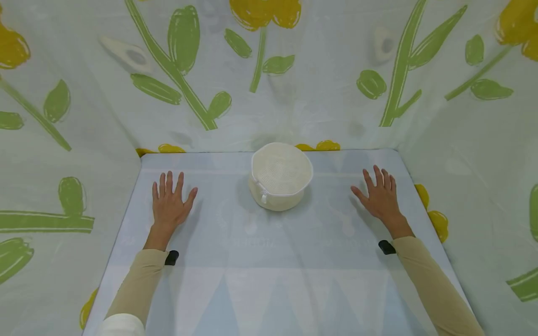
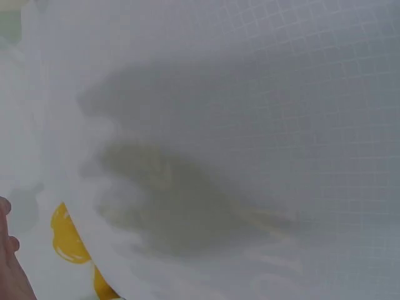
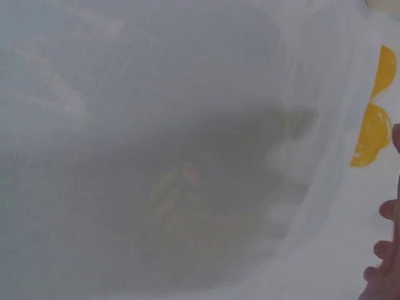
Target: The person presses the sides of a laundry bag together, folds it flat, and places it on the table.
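Note:
A round cream mesh laundry bag (image 1: 282,169) with a white rim and a zipper pull (image 1: 264,198) on its front stands near the far edge of the table. To its left is my left hand (image 1: 170,205), palm down with straight, spread fingers and nothing held. On the other side my right hand (image 1: 381,198) is likewise spread and holds nothing. Both hands appear raised over the table, with shadows cast below them. Only fingers of the left hand (image 2: 9,262) and right hand (image 3: 389,250) show at the edges of the wrist views.
A pale blue-white patterned cloth covers the table (image 1: 269,252). White curtains (image 1: 319,102) printed with green stems and yellow flowers enclose its back and both sides. Black bands (image 1: 172,257) show at the wrists beside beige sleeves.

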Motion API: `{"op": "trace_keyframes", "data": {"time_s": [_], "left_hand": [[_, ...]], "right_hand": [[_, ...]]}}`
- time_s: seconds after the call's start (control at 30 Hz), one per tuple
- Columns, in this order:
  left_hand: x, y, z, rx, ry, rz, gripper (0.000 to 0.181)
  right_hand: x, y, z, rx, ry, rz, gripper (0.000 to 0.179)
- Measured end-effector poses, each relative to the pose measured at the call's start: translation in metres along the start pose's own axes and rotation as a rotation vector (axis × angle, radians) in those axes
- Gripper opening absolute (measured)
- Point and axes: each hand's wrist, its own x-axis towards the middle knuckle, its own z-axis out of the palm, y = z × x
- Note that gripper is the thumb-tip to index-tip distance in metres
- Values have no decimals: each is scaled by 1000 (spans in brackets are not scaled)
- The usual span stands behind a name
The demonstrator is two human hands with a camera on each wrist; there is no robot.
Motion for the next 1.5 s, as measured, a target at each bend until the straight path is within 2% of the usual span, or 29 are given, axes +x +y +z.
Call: {"op": "trace_keyframes", "data": {"time_s": [0.23,0.33,0.43,0.53,0.63,0.87,1.23,1.5], "left_hand": [[4,12,-2,-34,170,30,60],[4,20,-4,-75,202,17,55],[5,25,-5,-113,225,6,51],[5,30,-5,-143,261,4,48],[7,34,-4,-183,287,2,46],[12,48,-6,-332,279,-14,47],[17,74,-8,-434,248,-82,49],[23,96,-8,-564,250,-78,49]], "right_hand": [[5,-5,2,45,280,-151,49],[8,-9,2,69,365,-188,39],[11,-14,0,110,413,-196,32],[14,-21,-3,166,413,-173,28],[16,-28,-7,219,373,-122,28],[20,-43,-10,349,234,-5,33],[31,-61,-7,454,231,-5,33],[35,-75,-4,554,235,-35,33]]}}
